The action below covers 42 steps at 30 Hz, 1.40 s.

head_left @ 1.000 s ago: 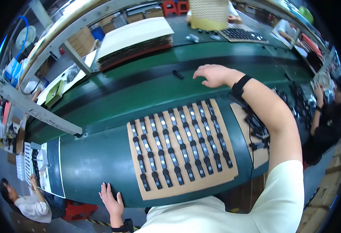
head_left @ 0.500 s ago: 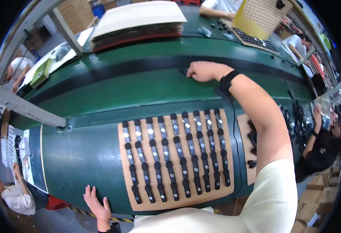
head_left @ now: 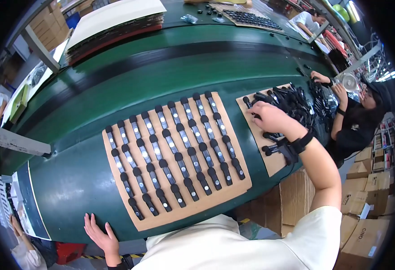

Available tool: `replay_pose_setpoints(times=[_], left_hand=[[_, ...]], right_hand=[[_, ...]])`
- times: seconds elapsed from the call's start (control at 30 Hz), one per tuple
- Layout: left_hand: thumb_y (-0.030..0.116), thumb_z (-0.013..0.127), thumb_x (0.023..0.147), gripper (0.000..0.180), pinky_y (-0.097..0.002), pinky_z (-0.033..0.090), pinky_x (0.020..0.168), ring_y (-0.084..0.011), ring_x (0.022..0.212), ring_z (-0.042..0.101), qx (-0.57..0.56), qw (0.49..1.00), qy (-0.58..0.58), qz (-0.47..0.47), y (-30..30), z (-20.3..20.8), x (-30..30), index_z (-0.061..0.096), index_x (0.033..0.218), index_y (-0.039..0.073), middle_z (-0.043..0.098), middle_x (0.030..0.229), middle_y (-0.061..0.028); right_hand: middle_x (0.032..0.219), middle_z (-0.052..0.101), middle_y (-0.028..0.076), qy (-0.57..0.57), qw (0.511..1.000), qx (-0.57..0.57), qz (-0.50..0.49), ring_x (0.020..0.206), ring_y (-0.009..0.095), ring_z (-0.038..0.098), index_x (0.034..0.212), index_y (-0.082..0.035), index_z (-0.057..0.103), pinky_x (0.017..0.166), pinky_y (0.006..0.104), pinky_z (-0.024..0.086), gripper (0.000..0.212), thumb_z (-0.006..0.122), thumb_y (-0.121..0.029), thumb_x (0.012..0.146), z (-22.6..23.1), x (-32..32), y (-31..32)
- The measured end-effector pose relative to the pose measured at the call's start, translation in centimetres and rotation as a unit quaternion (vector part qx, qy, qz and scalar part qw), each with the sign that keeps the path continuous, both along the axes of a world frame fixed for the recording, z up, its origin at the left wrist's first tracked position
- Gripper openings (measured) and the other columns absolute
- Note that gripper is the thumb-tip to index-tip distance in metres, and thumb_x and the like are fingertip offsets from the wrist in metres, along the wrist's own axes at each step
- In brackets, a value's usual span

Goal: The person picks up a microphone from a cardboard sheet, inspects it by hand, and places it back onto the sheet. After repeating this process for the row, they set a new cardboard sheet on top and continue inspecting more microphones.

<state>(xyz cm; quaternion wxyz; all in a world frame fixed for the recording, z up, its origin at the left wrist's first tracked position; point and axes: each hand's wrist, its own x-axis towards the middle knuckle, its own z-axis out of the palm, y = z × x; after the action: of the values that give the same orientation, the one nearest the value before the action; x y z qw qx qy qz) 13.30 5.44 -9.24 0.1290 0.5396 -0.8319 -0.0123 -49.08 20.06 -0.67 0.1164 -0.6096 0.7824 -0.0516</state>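
My left hand (head_left: 102, 235) lies flat at the table's near edge, fingers apart and holding nothing. My right hand (head_left: 271, 119) is over the right-hand cardboard sheet (head_left: 276, 166), with its fingers curled down and drawn together among black pieces. Whatever is between those fingertips is mostly hidden. Just beyond them lies a small black microphone (head_left: 247, 102) with a round head. In front of me, a larger cardboard sheet (head_left: 148, 221) carries several neat rows of similar black microphones (head_left: 170, 141), each with a shiny round spot on its handle.
A heap of black microphones (head_left: 292, 101) covers the far part of the right sheet, beside a co-worker in black (head_left: 359, 119). Beyond the green table (head_left: 71, 180) runs a long green belt (head_left: 184, 58). A stack of boards (head_left: 116, 27) stands far left; cartons (head_left: 364, 238) are at lower right.
My right hand has come back from the far belt, where it was at a small dark piece, to the right sheet. The view has swung right; my left hand stays at the edge.
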Motion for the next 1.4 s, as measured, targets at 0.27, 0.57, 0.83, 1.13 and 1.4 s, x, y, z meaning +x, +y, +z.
replay_pose_setpoints(times=[0.27, 0.57, 0.83, 1.13, 1.4], left_hand=[[0.022, 0.049, 0.097, 0.047, -0.0477, 0.024, 0.114, -0.0374, 0.136, 0.035, -0.04, 0.999, -0.002, -0.024, -0.3, -1.5, 0.6, 0.044, 0.139, 0.002, 0.039, 0.148, -0.0188], [0.029, 0.051, 0.099, 0.046, -0.0452, 0.031, 0.11, -0.0368, 0.132, 0.041, -0.095, 0.994, 0.01, -0.046, -1.8, -3.6, 2.4, 0.048, 0.137, 0.003, 0.043, 0.145, -0.0184], [0.029, 0.05, 0.099, 0.047, -0.0463, 0.03, 0.11, -0.0366, 0.133, 0.041, -0.091, 0.995, 0.014, -0.046, -2.5, -4.4, 3.0, 0.046, 0.139, 0.005, 0.042, 0.147, -0.0174], [0.031, 0.051, 0.098, 0.048, -0.0458, 0.03, 0.11, -0.0368, 0.132, 0.042, -0.098, 0.995, -0.001, -0.029, -1.9, -4.4, 2.5, 0.047, 0.139, 0.005, 0.043, 0.146, -0.0182], [0.018, 0.059, 0.094, 0.042, -0.0441, 0.034, 0.108, -0.0381, 0.128, 0.045, -0.05, 0.991, 0.105, -0.064, -4.8, -2.2, 2.8, 0.052, 0.132, 0.002, 0.048, 0.139, -0.0217]], right_hand=[[0.105, 0.063, 0.013, 0.087, 0.988, -0.1, -0.077, 0.098, 0.033, 0.062, 0.105, -0.003, 0.066, 0.085, 0.0389, 0.051, 0.022, 0.062, -0.01, 0.084, 0.2, 2.8, 6.0], [0.085, 0.063, 0.014, 0.102, 0.879, -0.086, -0.458, 0.081, 0.026, 0.064, 0.097, -0.002, 0.064, 0.073, 0.0335, 0.052, 0.018, 0.067, -0.015, 0.084, -0.5, 7.1, 33.8], [0.095, 0.067, 0.016, 0.195, 0.791, -0.011, -0.579, 0.094, 0.037, 0.064, 0.099, -0.006, 0.066, 0.083, 0.0468, 0.051, 0.031, 0.075, -0.028, 0.078, -12.9, 15.1, 45.5], [0.104, 0.067, 0.02, 0.107, 0.748, -0.091, -0.649, 0.102, 0.037, 0.063, 0.108, -0.002, 0.064, 0.085, 0.0433, 0.051, 0.031, 0.069, -0.023, 0.084, -11.0, 13.5, 49.0], [0.093, 0.059, 0.001, 0.118, 0.815, -0.203, -0.53, 0.086, 0.011, 0.055, 0.117, -0.001, 0.059, 0.078, 0.0261, 0.047, 0.025, 0.061, -0.014, 0.095, 13.0, 14.3, 53.7]])
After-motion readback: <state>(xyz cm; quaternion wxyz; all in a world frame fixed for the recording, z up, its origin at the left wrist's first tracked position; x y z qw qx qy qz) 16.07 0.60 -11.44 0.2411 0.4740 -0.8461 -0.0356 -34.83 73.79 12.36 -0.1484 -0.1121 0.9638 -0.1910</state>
